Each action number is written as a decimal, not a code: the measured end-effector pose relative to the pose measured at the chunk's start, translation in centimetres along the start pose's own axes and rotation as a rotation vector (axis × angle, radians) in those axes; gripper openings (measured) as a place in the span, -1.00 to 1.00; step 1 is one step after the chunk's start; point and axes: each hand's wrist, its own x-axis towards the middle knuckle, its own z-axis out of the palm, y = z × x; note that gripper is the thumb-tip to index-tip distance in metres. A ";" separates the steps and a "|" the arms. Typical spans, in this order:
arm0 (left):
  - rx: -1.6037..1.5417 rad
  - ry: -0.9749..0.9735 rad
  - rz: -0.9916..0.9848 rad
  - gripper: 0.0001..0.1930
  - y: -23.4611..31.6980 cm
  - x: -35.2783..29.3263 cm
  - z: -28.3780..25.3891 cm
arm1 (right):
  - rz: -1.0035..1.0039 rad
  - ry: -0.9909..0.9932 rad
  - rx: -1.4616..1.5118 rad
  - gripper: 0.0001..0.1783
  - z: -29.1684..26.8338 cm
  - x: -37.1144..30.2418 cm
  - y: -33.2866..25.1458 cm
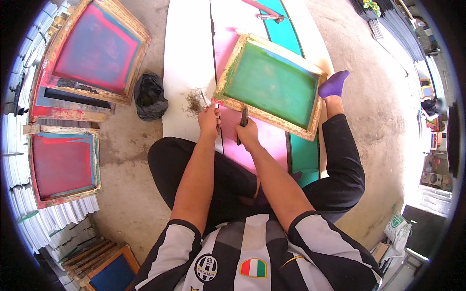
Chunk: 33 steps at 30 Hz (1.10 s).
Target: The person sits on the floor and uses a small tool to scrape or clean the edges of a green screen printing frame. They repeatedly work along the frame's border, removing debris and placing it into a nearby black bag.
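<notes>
A wooden screen-printing frame [221, 91] with green mesh lies tilted on the striped board, its near left corner by my hands. My left hand [208, 121] is closed round a slim, pale tool whose exact kind I cannot make out; its thin tip points away from me. To the right, my right hand [248, 133] grips a dark, narrow tool [244, 116], possibly pliers, upright near the frame's front edge. A small heap of thin dark bits [195, 103] is scattered on the white strip beyond my left hand.
A hammer [278, 19] lies at the board's far end. A crumpled black plastic bag [150, 96] sits on the floor at left, near a red-and-blue screen frame [131, 89] and a red one [98, 165]. My purple-socked foot [333, 85] touches the frame's right side.
</notes>
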 end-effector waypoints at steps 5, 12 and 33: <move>0.216 -0.165 -0.045 -0.72 -0.8 -0.8 -0.8 | -0.072 -0.167 -0.078 -0.79 0.1 -2.3 -0.9; 0.189 -0.181 0.006 -0.81 -0.8 -0.8 -0.6 | 0.029 -0.400 -0.023 -0.75 -0.6 -3.8 -4.9; -0.277 0.293 0.060 -0.74 0.8 1.2 -0.8 | 0.188 -0.129 -0.276 -0.78 -1.9 0.6 -4.5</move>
